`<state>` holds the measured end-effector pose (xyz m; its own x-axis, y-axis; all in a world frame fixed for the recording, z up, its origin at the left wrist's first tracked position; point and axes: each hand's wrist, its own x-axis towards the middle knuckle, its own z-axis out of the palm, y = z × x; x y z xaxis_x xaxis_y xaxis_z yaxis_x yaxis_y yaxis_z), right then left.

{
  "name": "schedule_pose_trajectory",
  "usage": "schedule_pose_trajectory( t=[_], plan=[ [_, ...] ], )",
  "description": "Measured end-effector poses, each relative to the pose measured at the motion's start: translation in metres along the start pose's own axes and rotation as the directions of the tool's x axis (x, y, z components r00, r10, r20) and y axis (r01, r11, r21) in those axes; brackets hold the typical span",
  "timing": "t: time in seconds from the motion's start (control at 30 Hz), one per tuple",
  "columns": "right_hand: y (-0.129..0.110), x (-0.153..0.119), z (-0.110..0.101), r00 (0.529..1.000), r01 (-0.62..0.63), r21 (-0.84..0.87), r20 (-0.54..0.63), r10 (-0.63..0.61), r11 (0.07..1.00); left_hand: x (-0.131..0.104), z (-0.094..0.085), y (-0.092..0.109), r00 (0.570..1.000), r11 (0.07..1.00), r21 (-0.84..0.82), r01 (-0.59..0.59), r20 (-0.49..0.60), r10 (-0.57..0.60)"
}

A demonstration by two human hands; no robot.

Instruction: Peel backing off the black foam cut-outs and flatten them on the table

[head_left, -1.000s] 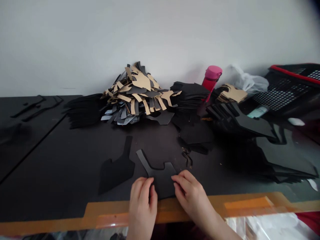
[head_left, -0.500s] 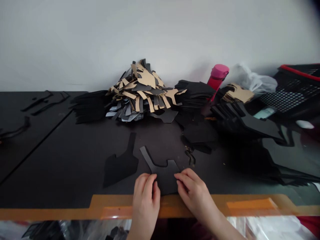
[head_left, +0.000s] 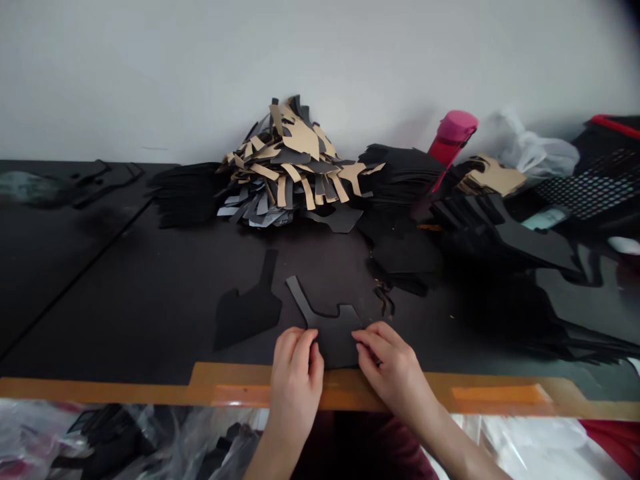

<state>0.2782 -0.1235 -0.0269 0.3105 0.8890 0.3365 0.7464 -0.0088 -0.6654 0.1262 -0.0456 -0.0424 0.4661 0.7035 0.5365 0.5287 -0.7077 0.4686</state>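
Note:
A flat black cut-out piece [head_left: 334, 339] with one long arm and a notch lies at the table's front edge, between my hands. My left hand [head_left: 299, 370] pinches its left side with fingers closed. On its right side, my right hand [head_left: 393, 363] grips the edge between thumb and fingers. To the left of them rests another black cut-out piece [head_left: 249, 312], flat, its arm pointing away from me. A heap of tan, grey and black cut-outs [head_left: 295, 167] rises against the wall.
Black stacks [head_left: 186, 193] flank the heap, and more black pieces [head_left: 533, 243] pile up on the right. Farther back are a pink-capped bottle [head_left: 453, 137], a white plastic bag [head_left: 545, 157] and a black basket [head_left: 595, 180]. Orange tape [head_left: 500, 395] lines the front edge. Small scraps [head_left: 384, 299] lie nearby.
The view has tilted down slightly, so everything sits higher in the picture. Both hands keep hold of the same black piece. A blurred shape has appeared at the far left.

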Motion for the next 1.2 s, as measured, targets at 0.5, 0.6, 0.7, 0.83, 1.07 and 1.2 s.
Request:
schedule_pose_trajectory(
  t=[0.5,0.6,0.7,0.83,1.07,1.2],
  plan=[
    [0.001,0.002,0.003,1.0,-0.021,-0.075,0.017,0.022,0.997,0.0,0.002,-0.001,1.0,1.0,-0.017,-0.011,-0.021,0.01],
    [-0.001,0.004,0.002,0.999,-0.028,-0.096,0.032,0.031,0.995,-0.001,0.002,0.0,1.0,1.0,-0.02,-0.005,-0.015,0.004],
    [-0.002,0.005,-0.001,0.997,-0.035,-0.127,0.07,0.044,0.991,-0.001,0.002,0.001,1.0,1.0,-0.024,0.0,-0.018,0.0],
    [-0.001,0.006,-0.002,0.994,-0.038,-0.168,0.09,0.054,0.985,-0.001,0.002,0.001,1.0,1.0,-0.026,0.006,-0.014,-0.007],
    [-0.005,0.007,-0.001,0.993,-0.037,-0.246,0.102,0.064,0.969,-0.001,0.004,-0.002,1.0,1.0,-0.012,-0.004,-0.027,0.004],
    [-0.007,0.009,-0.004,0.982,-0.063,-0.297,0.151,0.112,0.953,-0.002,0.005,-0.002,1.0,1.0,-0.005,-0.007,-0.024,0.007]
  ],
)
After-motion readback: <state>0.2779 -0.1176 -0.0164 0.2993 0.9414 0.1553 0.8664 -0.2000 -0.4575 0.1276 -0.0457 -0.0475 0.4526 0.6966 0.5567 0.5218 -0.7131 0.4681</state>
